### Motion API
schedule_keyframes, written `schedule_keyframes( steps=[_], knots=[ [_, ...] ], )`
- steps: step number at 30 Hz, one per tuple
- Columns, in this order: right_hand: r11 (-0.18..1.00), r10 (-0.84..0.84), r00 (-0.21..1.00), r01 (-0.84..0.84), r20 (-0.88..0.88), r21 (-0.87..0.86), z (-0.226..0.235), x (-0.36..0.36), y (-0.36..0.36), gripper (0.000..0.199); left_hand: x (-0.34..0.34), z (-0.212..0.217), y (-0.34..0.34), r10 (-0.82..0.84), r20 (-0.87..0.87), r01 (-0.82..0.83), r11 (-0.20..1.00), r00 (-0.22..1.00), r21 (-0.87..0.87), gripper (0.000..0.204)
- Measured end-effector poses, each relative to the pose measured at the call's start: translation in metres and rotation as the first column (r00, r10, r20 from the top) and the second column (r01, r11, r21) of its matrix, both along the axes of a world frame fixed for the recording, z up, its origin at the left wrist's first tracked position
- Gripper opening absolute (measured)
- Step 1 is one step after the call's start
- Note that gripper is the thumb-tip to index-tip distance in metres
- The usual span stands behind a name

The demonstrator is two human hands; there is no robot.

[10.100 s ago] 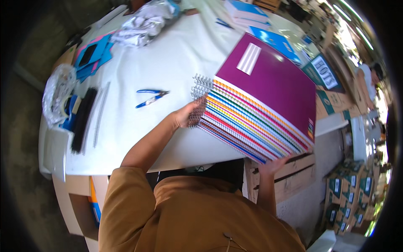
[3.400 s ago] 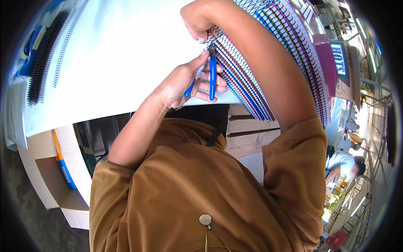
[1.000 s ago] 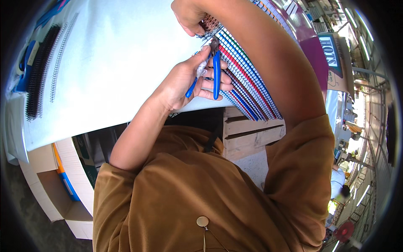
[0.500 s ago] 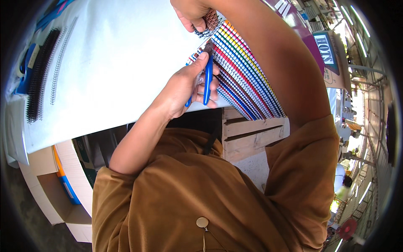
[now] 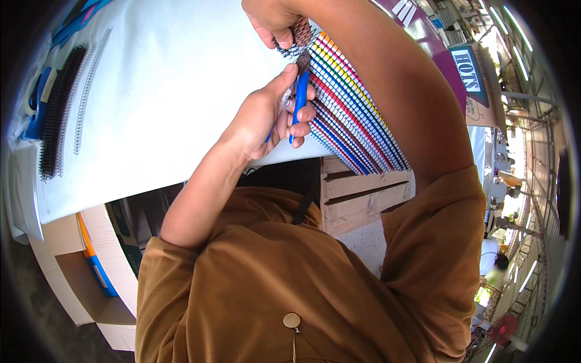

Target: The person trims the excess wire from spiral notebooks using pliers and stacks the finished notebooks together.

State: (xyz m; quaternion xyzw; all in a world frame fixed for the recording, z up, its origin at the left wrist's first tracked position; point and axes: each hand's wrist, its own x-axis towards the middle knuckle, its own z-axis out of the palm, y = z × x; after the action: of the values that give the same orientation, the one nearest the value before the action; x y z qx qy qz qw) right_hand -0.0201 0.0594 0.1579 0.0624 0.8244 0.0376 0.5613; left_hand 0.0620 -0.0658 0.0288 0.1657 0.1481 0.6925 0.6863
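My left hand [image 5: 266, 115] is closed around blue-handled pliers [image 5: 299, 103]. Their dark jaws point away from me, at the far left edge of a stack of wire-bound books [image 5: 357, 100], seen as striped, multicoloured rows of spines. Above the jaws, my right hand [image 5: 269, 24] reaches across from the right with fingers curled onto a dark bundle of spiral binding wire [image 5: 301, 33] at the far end of the stack. The fingertips partly hide that bundle. Whether the jaws bite on a wire is too small to tell.
Black binding coils [image 5: 60, 109] lie at the left of the white table [image 5: 163, 103], beside a blue tape dispenser [image 5: 42, 100]. A wooden pallet-like crate [image 5: 363, 193] stands below the table edge. An open cardboard box [image 5: 78, 272] is at lower left; another carton [image 5: 478, 85] is at right.
The fingers of my left hand have closed further round the pliers, bringing the handles nearer together. The pliers shifted slightly away from me. My right hand stays on the wire bundle, almost unmoved.
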Motion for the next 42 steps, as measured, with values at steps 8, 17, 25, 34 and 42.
schedule_keyframes(
  steps=[8, 17, 25, 34, 42],
  knots=[
    [0.992, -0.037, 0.990, 0.020, 0.139, 0.121, 0.015, -0.003, -0.006, 0.041, 0.008, 0.030, -0.002, 0.024, -0.206, -0.062, 0.982, 0.978, -0.177, 0.062],
    [0.998, 0.042, 0.999, -0.041, -0.014, 0.049, 0.027, 0.005, -0.001, 0.041, 0.002, 0.024, -0.001, 0.040, -0.136, -0.063, 0.984, 0.990, -0.169, 0.058],
    [0.998, 0.051, 0.993, -0.047, -0.104, 0.040, 0.027, 0.008, 0.001, 0.039, -0.002, 0.024, -0.005, 0.011, -0.166, -0.037, 0.987, 0.986, -0.157, 0.057],
    [1.000, -0.010, 0.995, 0.012, -0.102, 0.021, 0.025, 0.007, 0.004, 0.038, 0.002, 0.033, -0.004, 0.027, -0.175, -0.057, 0.984, 0.984, -0.171, 0.056],
    [1.000, -0.015, 0.996, 0.017, -0.085, 0.026, 0.024, 0.007, 0.005, 0.037, 0.004, 0.028, -0.003, 0.041, -0.177, -0.074, 0.980, 0.983, -0.182, 0.057]
  ],
)
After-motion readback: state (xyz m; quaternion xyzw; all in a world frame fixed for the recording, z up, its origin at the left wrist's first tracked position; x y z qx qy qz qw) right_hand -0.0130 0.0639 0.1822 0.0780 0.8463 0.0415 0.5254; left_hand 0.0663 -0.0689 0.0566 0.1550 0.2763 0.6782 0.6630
